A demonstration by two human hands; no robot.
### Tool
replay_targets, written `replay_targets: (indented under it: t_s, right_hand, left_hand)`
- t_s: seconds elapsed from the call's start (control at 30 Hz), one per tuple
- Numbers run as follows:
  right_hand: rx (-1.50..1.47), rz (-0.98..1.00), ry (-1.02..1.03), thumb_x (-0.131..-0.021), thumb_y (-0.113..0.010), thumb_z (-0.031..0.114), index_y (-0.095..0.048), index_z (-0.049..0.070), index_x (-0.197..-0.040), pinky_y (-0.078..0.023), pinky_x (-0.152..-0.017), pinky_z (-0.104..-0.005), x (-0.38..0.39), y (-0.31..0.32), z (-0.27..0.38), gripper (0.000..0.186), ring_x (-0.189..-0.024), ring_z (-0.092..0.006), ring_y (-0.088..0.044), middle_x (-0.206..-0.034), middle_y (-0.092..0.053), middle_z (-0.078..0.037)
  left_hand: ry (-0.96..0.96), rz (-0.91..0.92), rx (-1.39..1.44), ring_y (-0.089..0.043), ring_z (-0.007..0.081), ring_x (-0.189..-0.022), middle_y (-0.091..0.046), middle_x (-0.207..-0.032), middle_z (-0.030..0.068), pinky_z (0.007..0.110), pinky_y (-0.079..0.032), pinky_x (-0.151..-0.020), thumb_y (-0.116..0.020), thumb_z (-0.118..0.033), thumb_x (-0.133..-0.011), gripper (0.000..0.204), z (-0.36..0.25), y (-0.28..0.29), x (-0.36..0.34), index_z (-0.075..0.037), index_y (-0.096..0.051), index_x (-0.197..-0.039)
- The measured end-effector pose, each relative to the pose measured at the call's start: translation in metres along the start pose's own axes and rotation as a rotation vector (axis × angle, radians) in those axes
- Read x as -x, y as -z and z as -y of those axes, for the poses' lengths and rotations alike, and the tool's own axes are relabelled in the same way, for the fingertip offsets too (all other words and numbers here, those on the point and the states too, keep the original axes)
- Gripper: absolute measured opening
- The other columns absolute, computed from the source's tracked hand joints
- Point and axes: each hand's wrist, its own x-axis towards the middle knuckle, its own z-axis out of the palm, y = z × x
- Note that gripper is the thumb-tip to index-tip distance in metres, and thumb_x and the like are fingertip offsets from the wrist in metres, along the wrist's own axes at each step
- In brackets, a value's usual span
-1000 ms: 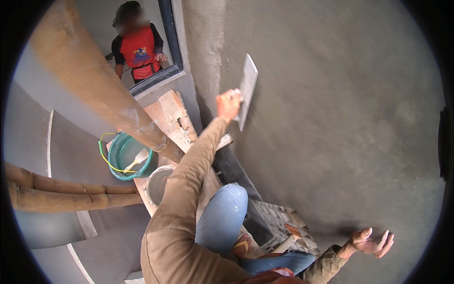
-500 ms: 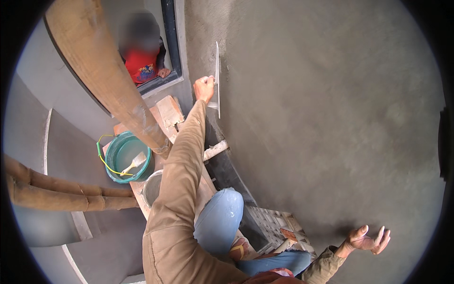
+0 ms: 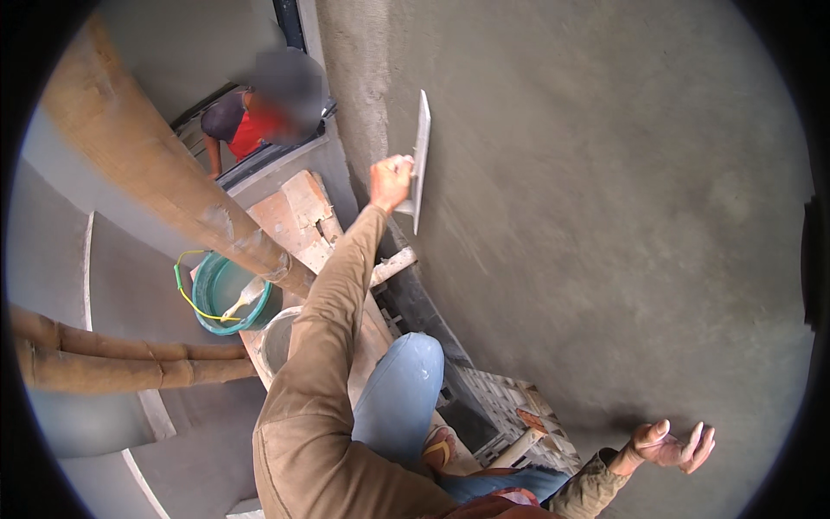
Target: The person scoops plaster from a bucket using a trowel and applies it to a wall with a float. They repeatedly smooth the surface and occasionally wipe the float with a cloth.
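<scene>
At the grey wall [image 3: 596, 225], the left hand [image 3: 391, 182] clasps a trowel [image 3: 421, 156], the right hand [image 3: 662, 447] loosely uncurled.

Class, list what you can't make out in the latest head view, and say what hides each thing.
All in the head view:
- Trowel: its grip is mostly covered by the left hand.
- Pale bucket: its right part is hidden behind the left sleeve.
- Co-worker: the head is blurred.
- Thick bamboo pole: its upper end is cut off by the dark picture rim.
</scene>
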Motion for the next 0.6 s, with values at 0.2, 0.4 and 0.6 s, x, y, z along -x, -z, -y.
replay_targets:
  t_s: [0.2,0.4,0.6]
  right_hand:
    - [0.063,0.013,-0.027,-0.093,-0.058,0.05,-0.062,0.002,-0.114,-0.034,-0.104,-0.0396,0.001,0.003,0.002,0.052,-0.121,-0.0257,-0.042,-0.123,-0.053,-0.013]
    - [0.125,0.098,-0.058,-0.093,-0.057,0.048,-0.055,0.0,-0.118,-0.034,-0.106,-0.046,0.005,0.009,0.0,0.054,-0.127,-0.0271,-0.034,-0.13,-0.037,-0.013]
    - [0.066,0.093,-0.034,-0.094,-0.057,0.047,-0.054,0.0,-0.118,-0.034,-0.107,-0.0457,0.004,0.007,0.0,0.053,-0.127,-0.0278,-0.034,-0.13,-0.037,-0.014]
  left_hand:
    - [-0.049,0.055,0.122,-0.066,0.0179,-0.058,-0.064,-0.063,0.0154,0.035,-0.048,-0.055,-0.06,-0.021,-0.088,0.026,-0.046,-0.017,0.075,-0.002,-0.066,-0.072]
    - [-0.163,0.463,0.072,-0.067,0.0201,-0.063,-0.067,-0.072,0.0161,0.034,-0.051,-0.059,-0.061,-0.014,-0.086,0.017,-0.081,-0.047,0.194,-0.001,-0.069,-0.078]
    - [0.118,0.012,0.413,-0.046,0.0062,-0.059,-0.055,-0.058,0.0027,0.032,-0.041,-0.053,-0.065,-0.014,-0.089,0.025,0.004,-0.029,0.165,0.001,-0.061,-0.069]
